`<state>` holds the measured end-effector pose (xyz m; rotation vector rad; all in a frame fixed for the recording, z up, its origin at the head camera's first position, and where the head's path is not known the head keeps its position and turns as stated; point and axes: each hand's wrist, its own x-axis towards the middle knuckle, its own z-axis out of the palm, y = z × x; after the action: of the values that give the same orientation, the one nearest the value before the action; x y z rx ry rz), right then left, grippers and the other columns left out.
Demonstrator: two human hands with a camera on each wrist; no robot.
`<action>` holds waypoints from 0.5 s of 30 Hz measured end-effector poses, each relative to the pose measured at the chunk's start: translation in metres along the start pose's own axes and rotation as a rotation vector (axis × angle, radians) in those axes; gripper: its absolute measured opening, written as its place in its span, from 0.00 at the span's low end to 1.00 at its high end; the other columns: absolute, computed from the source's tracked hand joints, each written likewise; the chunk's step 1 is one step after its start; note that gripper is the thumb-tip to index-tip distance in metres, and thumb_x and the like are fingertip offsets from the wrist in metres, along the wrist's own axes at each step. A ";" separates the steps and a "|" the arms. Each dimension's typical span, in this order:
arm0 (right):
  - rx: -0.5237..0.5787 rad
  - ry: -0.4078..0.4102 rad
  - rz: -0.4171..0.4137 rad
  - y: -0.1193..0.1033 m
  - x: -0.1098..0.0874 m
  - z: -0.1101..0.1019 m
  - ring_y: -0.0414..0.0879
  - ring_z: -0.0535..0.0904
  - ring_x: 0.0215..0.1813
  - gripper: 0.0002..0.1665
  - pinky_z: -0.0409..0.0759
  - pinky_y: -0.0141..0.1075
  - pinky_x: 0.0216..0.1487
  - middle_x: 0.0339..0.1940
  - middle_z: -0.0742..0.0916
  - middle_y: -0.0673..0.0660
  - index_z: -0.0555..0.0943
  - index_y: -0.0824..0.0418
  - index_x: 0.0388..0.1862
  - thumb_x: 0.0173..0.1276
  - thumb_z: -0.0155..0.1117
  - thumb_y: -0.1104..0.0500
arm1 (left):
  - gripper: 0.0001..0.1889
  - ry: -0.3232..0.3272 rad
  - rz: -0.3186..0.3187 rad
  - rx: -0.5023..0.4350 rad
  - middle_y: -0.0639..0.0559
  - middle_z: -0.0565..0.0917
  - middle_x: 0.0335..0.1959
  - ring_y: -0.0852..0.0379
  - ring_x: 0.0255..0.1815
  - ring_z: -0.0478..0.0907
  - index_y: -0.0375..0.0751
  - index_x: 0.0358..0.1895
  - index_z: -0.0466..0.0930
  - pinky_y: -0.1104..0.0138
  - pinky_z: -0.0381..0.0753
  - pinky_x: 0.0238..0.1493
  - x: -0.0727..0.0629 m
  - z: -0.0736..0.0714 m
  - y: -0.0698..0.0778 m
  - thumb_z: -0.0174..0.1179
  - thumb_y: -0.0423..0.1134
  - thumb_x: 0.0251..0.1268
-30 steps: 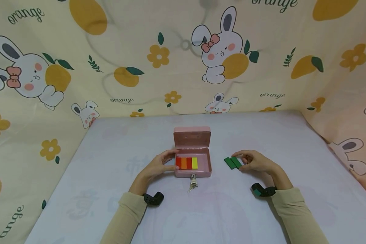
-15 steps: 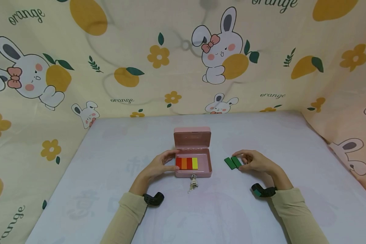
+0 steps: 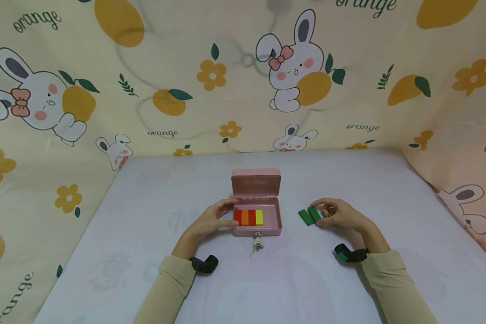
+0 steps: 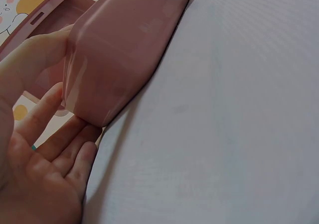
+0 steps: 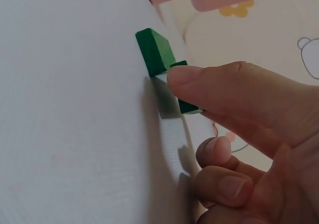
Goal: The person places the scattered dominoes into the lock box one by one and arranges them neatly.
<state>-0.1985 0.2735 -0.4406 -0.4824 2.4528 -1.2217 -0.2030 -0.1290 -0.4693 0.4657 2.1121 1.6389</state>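
A small pink metal cash box (image 3: 269, 232) stands on the table with its lid (image 3: 256, 185) raised. My left hand (image 3: 208, 221) grips the box's left end, thumb at the front corner and fingers behind. Inside, along the left part, a row of flat blocks lies side by side: red (image 3: 238, 217), orange (image 3: 245, 217), red (image 3: 252, 217) and yellow (image 3: 259, 217). To the right of the box, my right hand (image 3: 343, 215) pinches a green block (image 3: 314, 214) between thumb and finger. A second green block (image 5: 155, 52) lies on the table just beside it.
Keys (image 3: 257, 246) hang from the lock on the box's front. The white table (image 3: 291, 288) meets a printed cloth backdrop (image 3: 235, 103) behind and at the sides. Black wrist devices (image 3: 204, 264) sit on both forearms.
The green block pinched in my right hand has shifted slightly up and left, now at a slight angle to the other green block. My left hand holds its place on the box.
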 end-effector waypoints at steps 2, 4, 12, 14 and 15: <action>-0.009 0.008 0.007 -0.001 0.000 0.000 0.36 0.67 0.30 0.32 0.65 0.29 0.34 0.26 0.70 0.49 0.74 0.71 0.58 0.55 0.73 0.63 | 0.34 0.001 0.004 0.005 0.44 0.61 0.76 0.42 0.77 0.57 0.44 0.70 0.63 0.47 0.55 0.78 0.000 0.000 0.000 0.65 0.34 0.61; -0.017 0.019 0.012 -0.002 0.001 0.001 0.36 0.67 0.29 0.32 0.65 0.29 0.33 0.26 0.70 0.49 0.74 0.71 0.58 0.55 0.73 0.63 | 0.34 0.002 0.005 0.006 0.44 0.61 0.76 0.42 0.77 0.58 0.44 0.70 0.63 0.47 0.55 0.78 0.000 0.000 0.000 0.65 0.34 0.61; -0.047 0.058 -0.004 -0.004 0.004 0.004 0.35 0.67 0.27 0.31 0.65 0.29 0.31 0.24 0.69 0.50 0.75 0.70 0.57 0.55 0.73 0.63 | 0.34 0.005 -0.014 -0.009 0.45 0.63 0.75 0.44 0.77 0.59 0.45 0.70 0.64 0.48 0.55 0.79 0.001 0.000 -0.001 0.65 0.34 0.60; -0.047 0.062 -0.010 -0.005 0.004 0.005 0.35 0.67 0.27 0.31 0.65 0.29 0.30 0.24 0.69 0.50 0.75 0.70 0.57 0.55 0.73 0.64 | 0.34 0.006 -0.018 -0.008 0.45 0.63 0.75 0.44 0.77 0.59 0.45 0.70 0.64 0.48 0.55 0.79 0.001 0.000 0.000 0.66 0.35 0.60; -0.047 0.065 -0.011 -0.006 0.004 0.006 0.35 0.67 0.27 0.31 0.65 0.29 0.30 0.24 0.69 0.50 0.75 0.70 0.57 0.54 0.73 0.64 | 0.34 0.006 -0.017 -0.005 0.45 0.62 0.75 0.44 0.77 0.59 0.45 0.70 0.64 0.48 0.56 0.78 0.001 0.000 0.000 0.66 0.35 0.60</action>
<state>-0.1988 0.2644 -0.4399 -0.4772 2.5419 -1.2042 -0.2037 -0.1287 -0.4695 0.4414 2.1103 1.6374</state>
